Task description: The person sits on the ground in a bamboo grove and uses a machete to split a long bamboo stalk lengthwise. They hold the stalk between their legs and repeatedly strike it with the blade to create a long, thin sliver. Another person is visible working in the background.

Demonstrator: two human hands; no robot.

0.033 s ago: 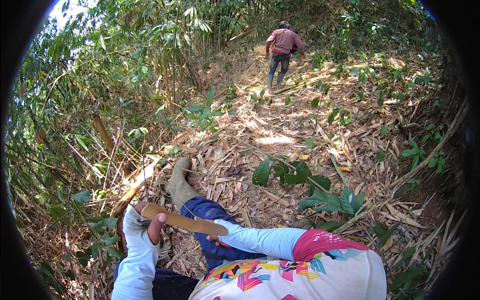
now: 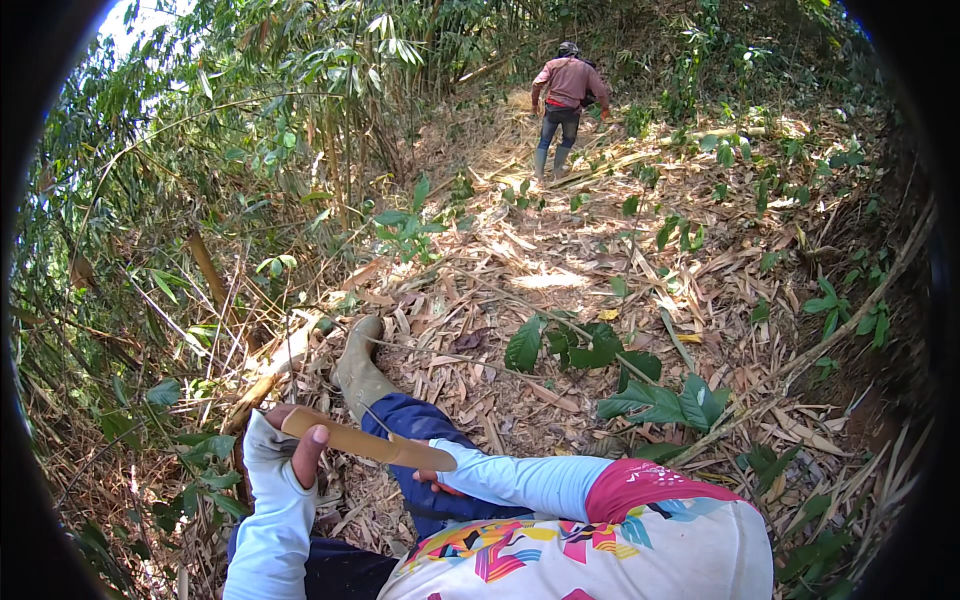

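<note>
A smooth, tan, slightly curved piece (image 2: 365,440), perhaps a wooden sheath, lies slantwise above my lap with a small notch-like point on its upper edge. My left hand (image 2: 300,440) is closed on its left end, with the thumb raised along the near side. Behind the right end is my right hand (image 2: 430,476), its fingers curled and mostly covered by the piece. A bit of red shows by those fingers; I cannot make out what it is. My leg in dark blue trousers (image 2: 435,415) and an olive rubber boot (image 2: 360,365) stretches out beyond the piece.
Dry bamboo leaves (image 2: 450,390) cover the sloping ground. A thin branch (image 2: 800,365) and a broad-leaved sapling (image 2: 590,345) lie ahead to the right. Dense bamboo (image 2: 200,200) and cut stems stand left. Farther up the path, a person (image 2: 568,95) in boots faces away.
</note>
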